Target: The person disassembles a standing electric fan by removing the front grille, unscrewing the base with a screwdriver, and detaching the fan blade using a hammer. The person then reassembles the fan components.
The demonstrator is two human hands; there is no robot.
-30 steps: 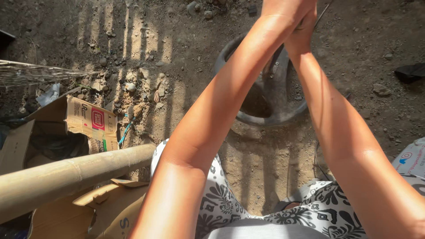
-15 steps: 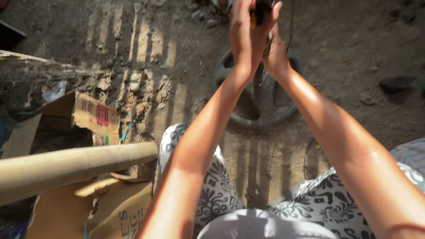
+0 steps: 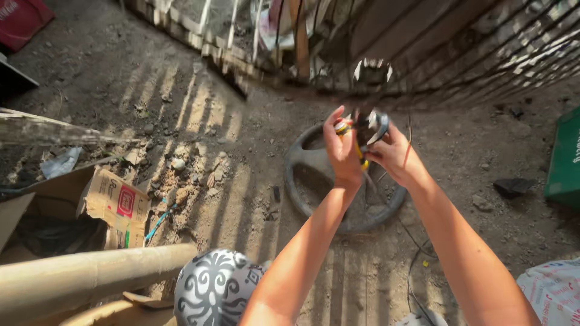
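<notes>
A small dark part with a yellow-handled tool (image 3: 357, 148) is held above the steering wheel (image 3: 344, 181), pinched by the left hand (image 3: 342, 151) and right hand (image 3: 396, 156). The part, perhaps wiring, is best kept steady with both grips closed firmly.

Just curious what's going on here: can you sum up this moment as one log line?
left hand: grips yellow-handled tool | right hand: holds small dark part | below: steering wheel on dirt
</notes>
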